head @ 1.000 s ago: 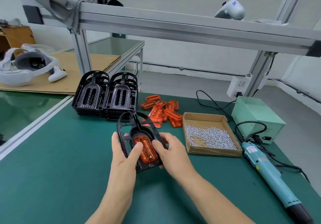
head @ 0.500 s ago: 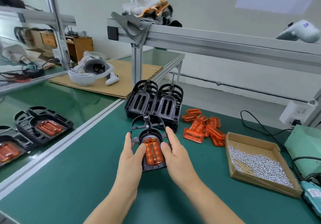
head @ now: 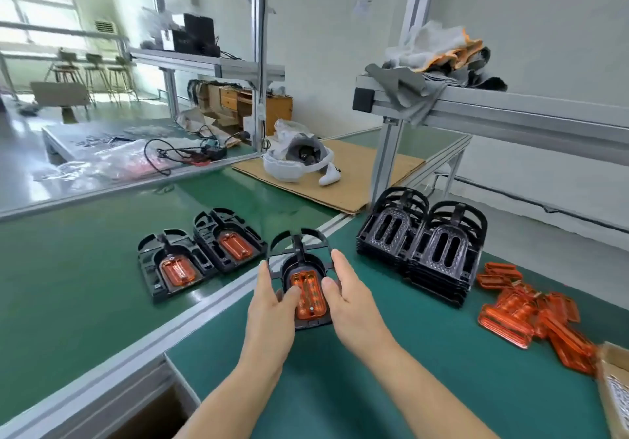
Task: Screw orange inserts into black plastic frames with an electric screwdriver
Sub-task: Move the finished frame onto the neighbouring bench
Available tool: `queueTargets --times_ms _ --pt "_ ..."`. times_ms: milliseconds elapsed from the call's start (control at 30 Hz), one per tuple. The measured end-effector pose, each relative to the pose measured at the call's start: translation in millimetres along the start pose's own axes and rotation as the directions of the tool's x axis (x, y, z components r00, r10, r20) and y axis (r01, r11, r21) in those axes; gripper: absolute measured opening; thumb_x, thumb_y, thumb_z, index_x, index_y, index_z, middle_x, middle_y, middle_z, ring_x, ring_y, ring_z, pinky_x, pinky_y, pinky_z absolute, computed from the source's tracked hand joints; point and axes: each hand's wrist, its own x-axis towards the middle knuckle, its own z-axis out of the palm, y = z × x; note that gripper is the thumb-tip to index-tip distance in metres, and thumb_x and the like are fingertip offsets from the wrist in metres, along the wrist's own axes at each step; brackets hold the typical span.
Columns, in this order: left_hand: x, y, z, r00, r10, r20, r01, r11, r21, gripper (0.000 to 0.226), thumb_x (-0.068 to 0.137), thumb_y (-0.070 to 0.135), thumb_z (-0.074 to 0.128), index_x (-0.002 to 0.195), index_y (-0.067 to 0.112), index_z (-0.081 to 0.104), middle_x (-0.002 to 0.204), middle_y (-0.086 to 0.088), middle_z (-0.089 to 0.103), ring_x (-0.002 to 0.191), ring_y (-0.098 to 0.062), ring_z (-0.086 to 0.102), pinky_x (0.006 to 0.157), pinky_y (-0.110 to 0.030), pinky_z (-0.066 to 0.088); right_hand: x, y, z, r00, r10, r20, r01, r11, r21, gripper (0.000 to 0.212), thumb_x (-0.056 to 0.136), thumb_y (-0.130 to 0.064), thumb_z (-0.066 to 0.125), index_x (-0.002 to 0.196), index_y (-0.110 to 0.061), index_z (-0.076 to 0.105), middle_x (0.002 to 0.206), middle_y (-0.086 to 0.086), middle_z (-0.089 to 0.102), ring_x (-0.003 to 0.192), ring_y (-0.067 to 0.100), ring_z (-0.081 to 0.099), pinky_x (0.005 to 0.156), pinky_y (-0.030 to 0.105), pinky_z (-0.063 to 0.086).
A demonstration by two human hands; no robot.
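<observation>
Head view. Black frame (head: 299,261) with an orange insert (head: 308,294) seated in it, held between both hands above the green surface (head: 425,353), near its left edge. Left hand (head: 272,305): fingers along the frame's left side, thumb pressing on the insert. Right hand (head: 354,297): fingers straight along the frame's right side, thumb at the insert's edge. Two finished frames (head: 200,254) with inserts lie on the adjoining surface to the left. Two stacks of empty frames (head: 425,241) stand behind right; loose orange inserts (head: 531,319) are heaped beside them, next to a cardboard box (head: 612,387).
</observation>
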Motion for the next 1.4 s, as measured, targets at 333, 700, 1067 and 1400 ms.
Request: queueTargets --times_ms 333,700,1067,1400 --pt "22 -11 -79 0.968 0.064 -0.241 -0.058 0.998 0.031 0.059 0.093 0.01 0.05 0.147 0.022 0.03 0.143 -0.002 0.047 0.133 -0.02 0.042 0.111 -0.046 0.034 36 -33 80 0.976 -0.113 0.187 0.115 0.993 0.001 0.05 0.105 -0.019 0.033 0.153 -0.013 0.019 0.155 -0.002 0.029 0.135 -0.001 0.026 0.095 -0.004 0.01" --pt "28 -22 -171 0.835 0.132 -0.534 -0.011 0.975 0.224 0.047 0.095 0.014 0.048 0.142 0.017 0.037 0.125 -0.001 0.059 0.111 -0.018 0.056 0.09 -0.031 0.045 42 -73 177 0.897 -0.212 0.387 0.24 0.97 -0.024 0.05 0.105 -0.012 0.031 0.152 -0.01 0.017 0.159 0.001 0.02 0.143 0.009 0.02 0.103 -0.002 0.006" --pt "43 -40 -228 0.755 0.116 -0.645 0.125 0.94 0.316 0.06 0.097 0.013 0.043 0.151 0.012 0.016 0.149 -0.013 0.037 0.136 -0.028 0.034 0.112 -0.048 0.03 27 -79 233 0.8 -0.21 0.562 0.374 0.907 -0.194 0.083 0.087 0.018 0.033 0.155 -0.011 -0.003 0.163 0.0 -0.009 0.149 0.009 -0.005 0.113 0.016 0.005" --pt "68 -39 -225 0.718 0.099 -0.689 0.315 0.836 0.448 0.058 0.097 0.008 0.039 0.149 -0.001 0.014 0.154 -0.017 0.025 0.143 -0.026 0.023 0.116 -0.043 -0.005 28 -71 235 0.787 -0.253 0.563 0.521 0.76 -0.387 0.074 0.089 0.014 0.032 0.154 -0.006 0.003 0.163 0.008 -0.003 0.15 0.018 -0.004 0.118 0.026 -0.002"
